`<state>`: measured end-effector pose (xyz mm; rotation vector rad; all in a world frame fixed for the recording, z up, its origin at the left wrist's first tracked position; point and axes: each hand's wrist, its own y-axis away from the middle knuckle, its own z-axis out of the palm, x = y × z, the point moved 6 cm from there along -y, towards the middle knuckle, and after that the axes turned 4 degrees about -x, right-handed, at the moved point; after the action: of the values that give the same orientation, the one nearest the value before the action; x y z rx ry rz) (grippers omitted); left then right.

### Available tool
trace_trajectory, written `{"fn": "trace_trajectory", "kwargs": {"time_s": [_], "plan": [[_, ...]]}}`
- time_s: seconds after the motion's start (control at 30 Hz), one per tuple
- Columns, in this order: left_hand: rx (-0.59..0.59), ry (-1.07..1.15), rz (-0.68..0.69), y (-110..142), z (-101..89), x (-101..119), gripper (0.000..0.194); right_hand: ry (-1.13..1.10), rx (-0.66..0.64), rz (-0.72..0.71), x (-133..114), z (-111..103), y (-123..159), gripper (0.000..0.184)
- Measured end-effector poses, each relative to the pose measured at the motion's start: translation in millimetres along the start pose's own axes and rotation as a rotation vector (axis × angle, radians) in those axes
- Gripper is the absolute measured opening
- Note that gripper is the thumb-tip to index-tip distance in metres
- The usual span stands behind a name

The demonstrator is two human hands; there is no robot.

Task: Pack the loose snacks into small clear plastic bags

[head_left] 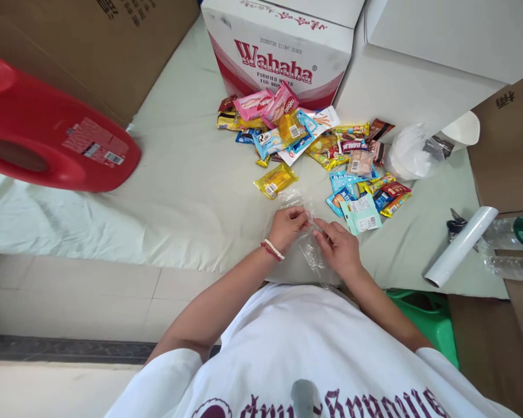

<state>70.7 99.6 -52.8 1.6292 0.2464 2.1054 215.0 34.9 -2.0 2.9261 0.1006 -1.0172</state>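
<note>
My left hand (287, 226) and my right hand (337, 244) meet over a clear plastic bag (297, 200) lying on the pale cloth (192, 186). Both pinch the bag's thin film between fingertips, the left with a beaded bracelet at the wrist. Just beyond the hands lies a pile of small snack packets (318, 145) in yellow, pink, blue and red wrappers. A single yellow packet (275, 180) sits apart to the left of the bag. A pale green packet (361, 213) lies right beside my right hand.
A white Wahaha carton (283, 52) stands behind the pile. A red plastic container (47, 133) lies at the left, brown cardboard boxes at the back left and right. A white roll (462, 247), a crumpled white bag (412, 152) and a green stool (422, 316) are at the right.
</note>
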Motion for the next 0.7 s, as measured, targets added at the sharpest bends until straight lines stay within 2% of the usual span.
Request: {"fn": "trace_trajectory", "kwargs": {"time_s": [0.1, 0.23, 0.3, 0.43, 0.5, 0.57, 0.6, 0.7], "plan": [[-0.035, -0.02, 0.064, 4, 2.4, 2, 0.02, -0.236, 0.061, 0.036, 5, -7, -10, 0.045], [-0.117, -0.026, 0.136, 18, 9.5, 8, 0.029, -0.466, 0.106, 0.091, 9, -1, -29, 0.035], [-0.069, 0.072, 0.134, 24, 1.0, 11, 0.031, -0.676, 0.154, 0.155, 14, 3, -35, 0.03], [0.142, 0.435, 0.034, 31, -39.4, 12, 0.033, -1.113, 0.238, 0.411, 36, 9, -35, 0.039], [0.28, 0.466, -0.003, 33, -65.4, 13, 0.029, -1.171, 0.252, 0.519, 47, 9, -32, 0.048], [0.374, 0.364, -0.017, 32, -90.3, 17, 0.024, -1.106, 0.28, 0.573, 57, 4, -31, 0.052], [0.383, 0.277, -0.019, 30, -101.0, 20, 0.021, -1.061, 0.28, 0.578, 62, 2, -31, 0.051], [0.325, -0.138, 0.011, 21, -126.0, 33, 0.01, -0.966, 0.169, 0.556, 71, 0, -39, 0.05]]}}
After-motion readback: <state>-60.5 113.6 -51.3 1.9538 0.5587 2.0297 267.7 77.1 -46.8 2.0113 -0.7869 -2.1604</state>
